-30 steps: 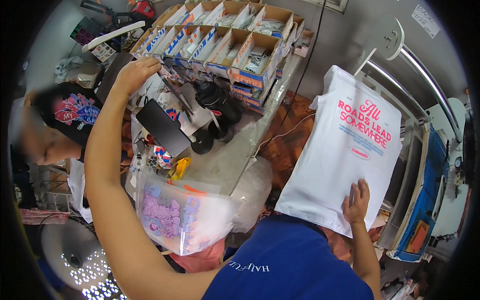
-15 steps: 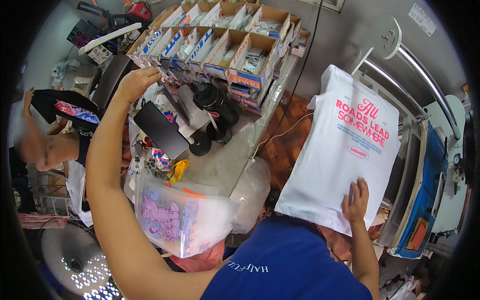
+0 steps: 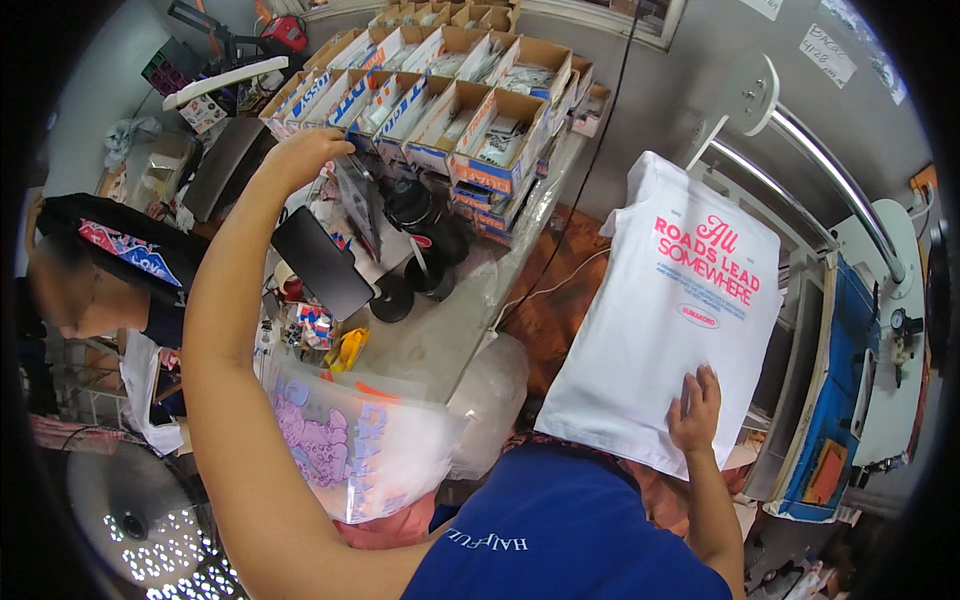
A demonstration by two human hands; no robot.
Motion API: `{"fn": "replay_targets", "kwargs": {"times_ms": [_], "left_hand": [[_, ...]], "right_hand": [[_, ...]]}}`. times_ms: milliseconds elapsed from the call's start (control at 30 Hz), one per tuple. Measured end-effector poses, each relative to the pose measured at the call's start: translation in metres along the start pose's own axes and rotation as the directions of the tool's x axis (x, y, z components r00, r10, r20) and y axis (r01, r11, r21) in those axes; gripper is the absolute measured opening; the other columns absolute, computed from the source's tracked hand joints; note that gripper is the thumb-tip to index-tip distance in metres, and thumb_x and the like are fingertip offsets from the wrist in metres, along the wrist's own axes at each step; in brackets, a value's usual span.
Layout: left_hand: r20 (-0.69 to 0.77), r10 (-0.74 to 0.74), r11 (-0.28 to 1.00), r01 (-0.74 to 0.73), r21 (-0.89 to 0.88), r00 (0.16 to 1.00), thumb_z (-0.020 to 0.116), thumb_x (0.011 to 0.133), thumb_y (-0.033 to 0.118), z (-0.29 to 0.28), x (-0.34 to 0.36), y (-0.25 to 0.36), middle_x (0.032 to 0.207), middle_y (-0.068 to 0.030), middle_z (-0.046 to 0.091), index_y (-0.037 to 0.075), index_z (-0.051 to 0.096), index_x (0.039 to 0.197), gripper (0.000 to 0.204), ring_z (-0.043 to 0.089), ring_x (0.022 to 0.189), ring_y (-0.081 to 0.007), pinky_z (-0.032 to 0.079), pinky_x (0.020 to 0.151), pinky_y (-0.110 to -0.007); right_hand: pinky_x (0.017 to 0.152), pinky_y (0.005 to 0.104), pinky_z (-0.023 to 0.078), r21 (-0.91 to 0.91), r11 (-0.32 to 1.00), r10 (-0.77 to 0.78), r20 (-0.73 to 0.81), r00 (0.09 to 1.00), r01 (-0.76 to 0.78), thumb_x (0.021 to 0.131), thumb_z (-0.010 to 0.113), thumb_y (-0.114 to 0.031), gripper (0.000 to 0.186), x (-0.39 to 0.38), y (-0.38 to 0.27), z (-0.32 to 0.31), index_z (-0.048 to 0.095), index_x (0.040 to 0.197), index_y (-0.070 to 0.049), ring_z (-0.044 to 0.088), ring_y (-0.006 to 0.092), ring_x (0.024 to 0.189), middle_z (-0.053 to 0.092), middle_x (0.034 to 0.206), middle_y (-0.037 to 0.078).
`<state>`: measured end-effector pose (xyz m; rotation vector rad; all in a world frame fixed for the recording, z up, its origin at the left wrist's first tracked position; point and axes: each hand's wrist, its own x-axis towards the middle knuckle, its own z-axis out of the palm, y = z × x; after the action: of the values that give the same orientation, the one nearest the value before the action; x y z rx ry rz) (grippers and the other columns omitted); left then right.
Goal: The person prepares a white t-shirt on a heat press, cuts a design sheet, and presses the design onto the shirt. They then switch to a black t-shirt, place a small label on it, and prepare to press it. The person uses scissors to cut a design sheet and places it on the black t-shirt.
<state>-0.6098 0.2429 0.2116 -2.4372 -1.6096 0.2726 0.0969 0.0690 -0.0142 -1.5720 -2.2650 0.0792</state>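
Observation:
My left hand (image 3: 308,158) is raised over the cluttered worktable, fingers pinched together. A thin greyish sheet (image 3: 357,205) hangs from its fingertips; part of it blends with the things behind. To my right, a white T-shirt (image 3: 640,340) lies spread flat, with pink lettering and small blue text on it. My right hand (image 3: 694,412) rests on its lower part, palm down, fingers extended. Below my left hand are a dark phone-like slab (image 3: 320,262) and a black bottle (image 3: 425,215).
Cardboard boxes of small packets (image 3: 500,140) line the back of the table (image 3: 415,345). Printed clear film sheets (image 3: 385,445) lie at its near end. A machine with chrome bars (image 3: 840,195) stands at right. At left are another person (image 3: 100,290) and a fan (image 3: 135,520).
The view has shifted slightly. My left hand and the sheet are a little farther right in view. My right hand stays on the shirt.

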Motion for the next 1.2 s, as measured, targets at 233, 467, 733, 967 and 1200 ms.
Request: {"fn": "replay_targets", "kwargs": {"times_ms": [233, 467, 733, 967, 1200], "left_hand": [[-0.547, -0.378, 0.894, 0.141, -0.425, 0.747, 0.062, 0.093, 0.01, -0.072, -0.005, 0.114, 0.105, -0.0158, 0.07, 0.001, 0.07, 0.106, 0.018, 0.067, 0.097, -0.0312, 0.05, 0.087, -0.036], [-0.464, -0.445, 0.555, -0.171, -0.814, 0.766, 0.063, 0.09, 0.008, 0.043, 0.066, 0.417, 0.096, -0.0142, 0.07, 0.001, 0.07, 0.094, 0.011, 0.066, 0.091, -0.0305, 0.051, 0.084, -0.042], [-0.507, -0.342, 0.701, -0.145, -0.698, 0.791, 0.064, 0.083, 0.005, 0.102, 0.106, 0.498, 0.107, -0.0122, 0.063, 0.004, 0.068, 0.099, 0.017, 0.059, 0.105, -0.0331, 0.039, 0.106, -0.053], [-0.425, -0.305, 0.735, -0.073, -0.674, 0.852, 0.061, 0.088, 0.007, 0.099, 0.134, 0.509, 0.125, -0.0164, 0.055, 0.003, 0.061, 0.116, 0.028, 0.048, 0.118, -0.0357, 0.038, 0.104, -0.05], [-0.365, -0.211, 0.812, -0.046, -0.581, 0.907, 0.055, 0.094, 0.017, 0.09, 0.13, 0.511, 0.137, -0.0138, 0.051, 0.005, 0.056, 0.13, 0.039, 0.043, 0.124, -0.0347, 0.031, 0.11, -0.055]], "right_hand": [[0.111, 0.0543, 0.034, 0.058, 0.998, 0.0, -0.047, 0.999, 0.003, 0.076, 0.068, -0.016, 0.047, 0.0, 0.001, -0.002, 0.061, 0.12, -0.001, 0.044, 0.0463, 0.13, 0.05, 0.135, 0.027], [0.107, 0.0502, 0.039, 0.227, 0.973, 0.066, -0.127, 0.99, -0.035, 0.077, 0.072, -0.014, 0.034, -0.007, 0.03, -0.016, 0.064, 0.109, -0.003, 0.051, 0.0405, 0.124, 0.057, 0.125, 0.021], [0.102, 0.0488, 0.041, 0.142, 0.959, 0.276, -0.268, 0.923, -0.246, 0.078, 0.07, -0.011, 0.033, -0.007, 0.081, -0.051, 0.064, 0.109, -0.003, 0.051, 0.0388, 0.12, 0.056, 0.125, 0.019], [0.113, 0.0494, 0.031, 0.028, 0.945, 0.322, -0.224, 0.92, -0.325, 0.082, 0.068, -0.023, 0.048, 0.028, 0.099, -0.02, 0.059, 0.123, 0.0, 0.039, 0.0399, 0.132, 0.045, 0.139, 0.022], [0.118, 0.0492, 0.025, -0.056, 0.933, 0.341, -0.17, 0.924, -0.355, 0.086, 0.062, -0.028, 0.055, 0.027, 0.096, -0.018, 0.053, 0.133, -0.001, 0.034, 0.0382, 0.138, 0.044, 0.144, 0.018]]}}
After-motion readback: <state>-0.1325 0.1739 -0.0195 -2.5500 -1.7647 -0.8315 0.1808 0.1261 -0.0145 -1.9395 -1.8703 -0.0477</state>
